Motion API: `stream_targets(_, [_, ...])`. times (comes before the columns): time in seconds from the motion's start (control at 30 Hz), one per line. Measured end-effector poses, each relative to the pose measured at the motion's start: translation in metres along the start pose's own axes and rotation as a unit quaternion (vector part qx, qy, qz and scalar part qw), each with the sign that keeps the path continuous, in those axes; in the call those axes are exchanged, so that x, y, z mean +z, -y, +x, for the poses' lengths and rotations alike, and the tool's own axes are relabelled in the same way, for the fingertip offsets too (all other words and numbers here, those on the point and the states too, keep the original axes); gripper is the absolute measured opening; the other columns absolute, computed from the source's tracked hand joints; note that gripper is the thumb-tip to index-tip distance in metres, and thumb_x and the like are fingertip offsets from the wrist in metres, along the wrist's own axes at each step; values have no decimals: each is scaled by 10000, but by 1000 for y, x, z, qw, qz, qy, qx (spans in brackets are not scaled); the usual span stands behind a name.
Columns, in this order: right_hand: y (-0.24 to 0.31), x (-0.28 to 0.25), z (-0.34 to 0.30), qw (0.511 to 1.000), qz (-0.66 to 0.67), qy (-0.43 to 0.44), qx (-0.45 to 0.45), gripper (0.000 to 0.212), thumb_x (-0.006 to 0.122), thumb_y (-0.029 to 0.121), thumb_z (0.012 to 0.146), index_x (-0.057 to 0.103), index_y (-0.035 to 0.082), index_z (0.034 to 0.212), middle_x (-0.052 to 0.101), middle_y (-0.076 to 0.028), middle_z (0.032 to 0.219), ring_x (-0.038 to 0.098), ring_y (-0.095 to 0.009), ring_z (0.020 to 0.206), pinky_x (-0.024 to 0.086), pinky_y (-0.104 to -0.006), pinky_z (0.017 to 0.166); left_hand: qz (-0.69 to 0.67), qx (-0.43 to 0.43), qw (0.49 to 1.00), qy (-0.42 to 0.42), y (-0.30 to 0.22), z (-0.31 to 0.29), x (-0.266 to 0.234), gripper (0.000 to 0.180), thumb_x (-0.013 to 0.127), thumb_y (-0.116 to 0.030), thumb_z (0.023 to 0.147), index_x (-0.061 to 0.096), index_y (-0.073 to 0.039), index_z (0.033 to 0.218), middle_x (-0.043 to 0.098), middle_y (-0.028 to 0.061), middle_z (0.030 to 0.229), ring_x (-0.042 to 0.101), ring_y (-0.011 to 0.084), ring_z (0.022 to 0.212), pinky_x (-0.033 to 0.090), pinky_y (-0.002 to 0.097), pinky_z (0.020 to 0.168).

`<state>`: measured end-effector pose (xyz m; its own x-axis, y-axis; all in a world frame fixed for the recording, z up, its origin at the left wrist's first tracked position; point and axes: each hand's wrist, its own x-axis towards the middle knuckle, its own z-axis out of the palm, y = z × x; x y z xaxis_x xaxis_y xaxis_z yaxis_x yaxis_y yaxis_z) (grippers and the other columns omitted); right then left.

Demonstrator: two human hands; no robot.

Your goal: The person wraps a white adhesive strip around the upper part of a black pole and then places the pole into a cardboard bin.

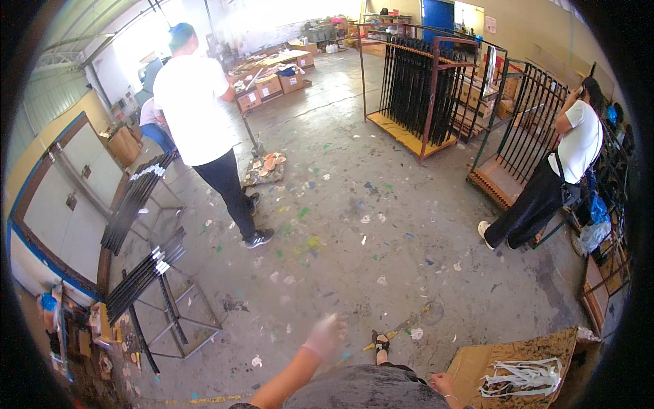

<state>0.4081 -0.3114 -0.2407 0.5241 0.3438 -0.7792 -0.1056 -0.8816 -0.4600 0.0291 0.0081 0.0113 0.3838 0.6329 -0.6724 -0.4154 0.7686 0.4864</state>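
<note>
Across the frame's middle, open concrete floor (327,262) spreads, black rods (135,283) edging it at left. At lower center, the blurred left hand (328,335) hangs; at lower right, the right hand (443,384) is near cardboard (471,365) bearing white strips (524,377). Whether either grip is closed, I cannot tell.

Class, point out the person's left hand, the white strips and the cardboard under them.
Left hand (327,334): head view, middle of the hand.
White strips (523,379): head view, middle of the pile.
Cardboard (470,362): head view, bare surface left of the strips.
</note>
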Motion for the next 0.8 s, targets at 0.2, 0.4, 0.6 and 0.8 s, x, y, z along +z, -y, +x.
stream_targets(0.2, [-3,2,-4,1000,6,7,-20,162,675,182,826,635,26,805,612,-60,634,564,-152,508,459,-306,464,-2,4,1000,-23,5,1,-1,297,507,-316,972,564,-58,1110,569,90,1031,531,188,832,446,295,686])
stream_targets(0.4, [8,2,-14,1000,-10,-18,-16,160,721,167,770,653,21,765,642,-63,630,577,-144,518,459,-308,473,-12,1,1000,14,6,5,-2,335,486,-337,991,549,-28,1103,571,74,930,528,188,796,450,319,668])
stream_targets(0.6, [7,6,-4,1000,4,-15,-22,181,731,177,770,650,16,755,639,-64,618,578,-149,507,462,-309,470,3,13,1000,6,9,5,-3,353,484,-343,990,548,-19,1115,567,78,933,526,189,798,450,320,673])
stream_targets(0.8, [12,3,0,999,12,-7,-29,176,728,164,763,645,10,747,638,-66,616,573,-148,482,457,-298,441,13,23,1000,-3,8,0,-4,369,480,-357,989,548,-19,1117,567,88,944,538,196,818,460,329,686])
